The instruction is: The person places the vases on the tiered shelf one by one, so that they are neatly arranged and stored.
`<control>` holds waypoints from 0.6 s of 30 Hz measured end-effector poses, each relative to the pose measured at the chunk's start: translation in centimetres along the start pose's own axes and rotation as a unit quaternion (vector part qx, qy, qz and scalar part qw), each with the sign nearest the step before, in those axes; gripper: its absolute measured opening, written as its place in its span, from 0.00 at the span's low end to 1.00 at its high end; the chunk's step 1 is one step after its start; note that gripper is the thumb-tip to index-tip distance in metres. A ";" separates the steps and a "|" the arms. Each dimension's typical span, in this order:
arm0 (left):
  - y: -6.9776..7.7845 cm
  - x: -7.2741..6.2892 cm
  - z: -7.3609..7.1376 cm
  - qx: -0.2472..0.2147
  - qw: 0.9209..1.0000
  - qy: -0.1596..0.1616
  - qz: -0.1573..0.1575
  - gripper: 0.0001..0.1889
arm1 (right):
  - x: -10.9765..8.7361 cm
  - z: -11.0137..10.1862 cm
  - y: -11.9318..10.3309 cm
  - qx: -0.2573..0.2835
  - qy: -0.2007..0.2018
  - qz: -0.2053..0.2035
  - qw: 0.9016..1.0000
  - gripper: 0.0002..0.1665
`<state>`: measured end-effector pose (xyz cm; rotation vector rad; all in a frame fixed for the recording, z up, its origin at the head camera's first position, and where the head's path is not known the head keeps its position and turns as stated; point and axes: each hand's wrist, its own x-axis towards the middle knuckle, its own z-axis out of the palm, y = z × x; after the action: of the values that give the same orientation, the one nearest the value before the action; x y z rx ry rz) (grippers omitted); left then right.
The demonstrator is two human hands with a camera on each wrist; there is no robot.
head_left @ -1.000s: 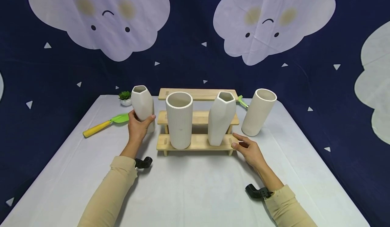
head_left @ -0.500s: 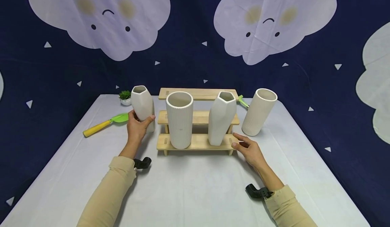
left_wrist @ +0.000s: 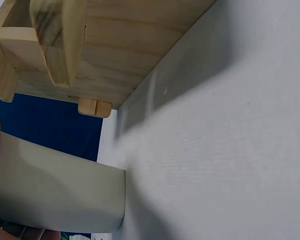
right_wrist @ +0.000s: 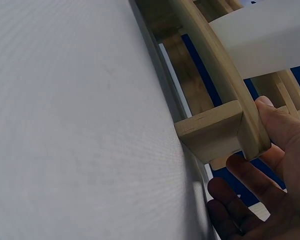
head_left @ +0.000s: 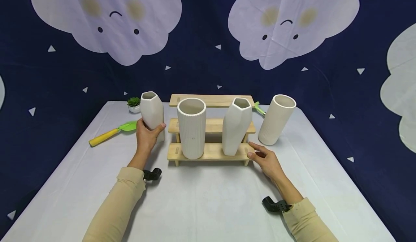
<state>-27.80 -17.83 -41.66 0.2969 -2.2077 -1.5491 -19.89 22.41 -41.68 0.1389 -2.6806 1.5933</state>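
A white faceted vase stands on the table left of a three-tier wooden stand. My left hand grips its lower part, thumb on the right side and fingers round the left. In the left wrist view the vase's base meets the tabletop. My right hand pinches the right end of the stand's lowest shelf. Its thumb lies on top and a finger is below, in the right wrist view. On that shelf stand a ribbed white vase and a second faceted vase.
Another ribbed white vase stands on the table to the right. A trowel with a yellow handle lies at the left, near a small potted succulent. A green tool is partly hidden behind the stand.
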 end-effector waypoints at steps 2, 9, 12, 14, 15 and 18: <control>0.0 0.0 0.0 0.004 1.000 0.000 0.002 0.43 | 0.0 0.0 0.0 0.001 0.001 0.002 1.000 0.30; -0.2 -0.2 -0.4 -0.003 1.000 -0.017 -0.013 0.43 | 0.1 0.0 0.3 0.003 -0.002 0.006 1.000 0.30; -0.4 -0.2 -0.5 -0.008 1.000 -0.013 -0.012 0.42 | 0.1 0.0 0.3 0.005 -0.002 0.008 1.000 0.30; -0.4 -0.3 -0.6 -0.010 1.000 -0.008 -0.010 0.41 | 0.1 0.1 0.2 0.006 -0.002 0.008 1.000 0.30; -0.5 -0.3 -0.6 -0.010 1.000 -0.005 -0.010 0.41 | 0.0 0.1 0.2 0.006 -0.002 0.008 1.000 0.30; -0.6 -0.4 -0.7 -0.009 1.000 0.002 -0.010 0.41 | 0.0 0.1 0.1 0.006 -0.002 0.008 1.000 0.30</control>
<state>-27.18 -18.47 -42.08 0.3180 -2.1923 -1.5771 -19.91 22.41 -41.83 0.1206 -2.6824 1.6146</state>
